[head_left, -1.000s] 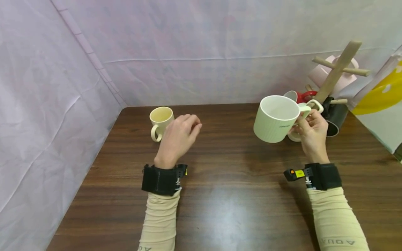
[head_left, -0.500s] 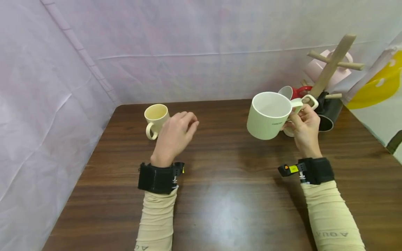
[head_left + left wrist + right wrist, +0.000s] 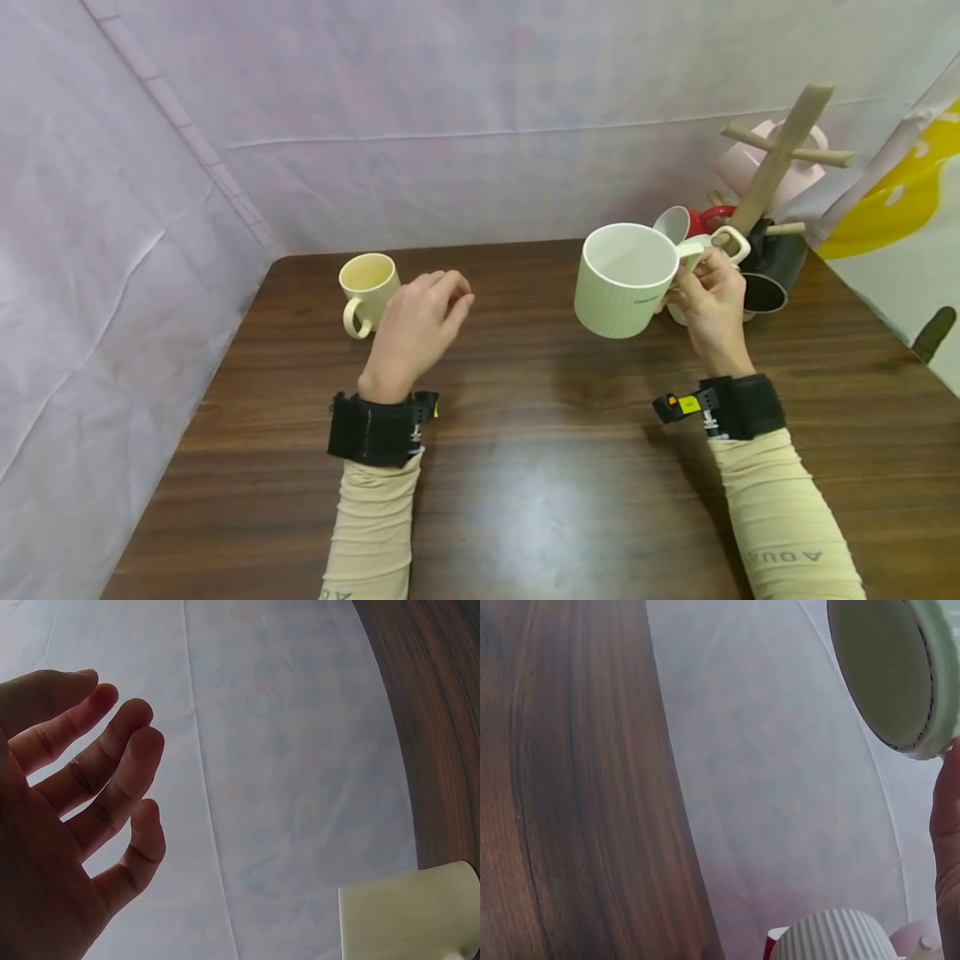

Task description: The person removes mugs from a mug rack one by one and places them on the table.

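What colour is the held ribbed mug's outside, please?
The ribbed mug is pale green outside, clearest in head view.

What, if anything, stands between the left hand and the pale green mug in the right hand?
Nothing visible: in the head view, only tabletop shows between the left hand and the pale green mug in the right hand. The yellow mug stands on the left hand's other side.
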`<state>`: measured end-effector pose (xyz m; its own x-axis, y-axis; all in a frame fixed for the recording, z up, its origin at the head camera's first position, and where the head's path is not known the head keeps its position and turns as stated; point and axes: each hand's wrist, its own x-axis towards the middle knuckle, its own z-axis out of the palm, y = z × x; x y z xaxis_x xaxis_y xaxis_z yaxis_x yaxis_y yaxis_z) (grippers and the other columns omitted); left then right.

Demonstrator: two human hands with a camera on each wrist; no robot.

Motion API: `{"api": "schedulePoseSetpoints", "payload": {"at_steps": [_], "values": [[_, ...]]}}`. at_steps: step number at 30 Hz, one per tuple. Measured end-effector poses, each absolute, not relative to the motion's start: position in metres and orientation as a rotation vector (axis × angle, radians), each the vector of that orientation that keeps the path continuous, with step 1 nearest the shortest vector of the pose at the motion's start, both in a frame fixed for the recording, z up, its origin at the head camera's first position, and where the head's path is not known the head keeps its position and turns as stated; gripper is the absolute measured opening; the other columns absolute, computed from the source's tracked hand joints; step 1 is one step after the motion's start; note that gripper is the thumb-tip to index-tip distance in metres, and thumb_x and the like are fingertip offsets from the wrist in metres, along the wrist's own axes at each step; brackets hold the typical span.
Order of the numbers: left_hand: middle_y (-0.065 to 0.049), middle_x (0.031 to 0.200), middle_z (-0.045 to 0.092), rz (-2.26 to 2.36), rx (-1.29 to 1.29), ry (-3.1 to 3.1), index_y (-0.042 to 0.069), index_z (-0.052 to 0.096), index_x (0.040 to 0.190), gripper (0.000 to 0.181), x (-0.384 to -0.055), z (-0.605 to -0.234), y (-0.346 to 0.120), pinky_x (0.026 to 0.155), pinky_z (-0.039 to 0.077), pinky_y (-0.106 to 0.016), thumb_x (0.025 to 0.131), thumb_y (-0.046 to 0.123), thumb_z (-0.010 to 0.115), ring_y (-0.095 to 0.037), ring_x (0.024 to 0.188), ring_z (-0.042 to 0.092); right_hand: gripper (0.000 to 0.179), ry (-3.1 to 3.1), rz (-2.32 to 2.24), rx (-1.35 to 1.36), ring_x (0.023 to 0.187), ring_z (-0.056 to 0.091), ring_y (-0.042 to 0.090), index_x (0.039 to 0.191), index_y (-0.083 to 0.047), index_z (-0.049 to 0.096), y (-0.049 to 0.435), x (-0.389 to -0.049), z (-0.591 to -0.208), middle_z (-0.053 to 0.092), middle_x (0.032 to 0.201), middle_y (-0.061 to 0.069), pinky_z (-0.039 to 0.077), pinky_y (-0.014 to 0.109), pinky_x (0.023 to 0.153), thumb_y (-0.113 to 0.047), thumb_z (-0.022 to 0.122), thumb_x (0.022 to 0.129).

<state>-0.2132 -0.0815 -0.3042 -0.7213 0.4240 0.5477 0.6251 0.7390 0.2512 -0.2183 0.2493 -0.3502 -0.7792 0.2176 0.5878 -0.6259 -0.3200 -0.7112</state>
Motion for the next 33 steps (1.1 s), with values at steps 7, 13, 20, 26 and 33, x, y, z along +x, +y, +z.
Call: {"api": "schedulePoseSetpoints", "payload": {"at_steps": [7,13,20,26,33], "values": [[0.001,0.079,0.058,-0.609,-0.811,-2.496,0.013,0.058,0.090,0.009,-0.213,-0.305,-0.081,0.058,0.044,-0.031,0.088,0.021,0.058,-0.011,0.068,0.048,0.005,-1.427,2.107,0.516,0.055,0.054,0.020,0.086,0.006,0.053,0.244,-0.219,-0.348,0.061,0.076,0.012,0.048,0.023,0.042,0.010,0.052,0.083],[0.002,0.081,0.058,-0.633,-0.845,-2.495,0.013,0.058,0.091,0.010,-0.213,-0.306,-0.079,0.057,0.045,-0.030,0.087,0.023,0.058,-0.010,0.069,0.049,0.006,-1.398,2.145,0.539,0.054,0.053,0.020,0.087,0.006,0.053,0.239,-0.219,-0.348,0.061,0.076,0.012,0.048,0.024,0.042,0.011,0.052,0.083],[0.001,0.081,0.058,-0.625,-0.875,-2.488,0.013,0.057,0.091,0.010,-0.212,-0.305,-0.076,0.057,0.044,-0.029,0.087,0.022,0.059,-0.010,0.069,0.048,0.006,-1.424,2.169,0.549,0.055,0.054,0.019,0.088,0.005,0.053,0.232,-0.217,-0.348,0.061,0.078,0.012,0.049,0.023,0.044,0.009,0.051,0.084],[0.000,0.086,0.057,-0.618,-0.931,-2.482,0.013,0.057,0.092,0.013,-0.211,-0.306,-0.069,0.061,0.045,-0.029,0.085,0.024,0.060,-0.009,0.074,0.050,0.005,-1.452,2.176,0.563,0.052,0.054,0.020,0.088,0.006,0.052,0.225,-0.215,-0.349,0.061,0.077,0.012,0.049,0.024,0.043,0.010,0.051,0.084],[-0.001,0.093,0.055,-0.612,-0.943,-2.496,0.012,0.056,0.101,0.028,-0.208,-0.305,-0.064,0.062,0.045,-0.029,0.082,0.030,0.064,-0.010,0.078,0.049,0.006,-1.469,2.169,0.580,0.052,0.055,0.020,0.088,0.006,0.052,0.217,-0.215,-0.348,0.062,0.077,0.011,0.049,0.024,0.043,0.010,0.051,0.084]]}}
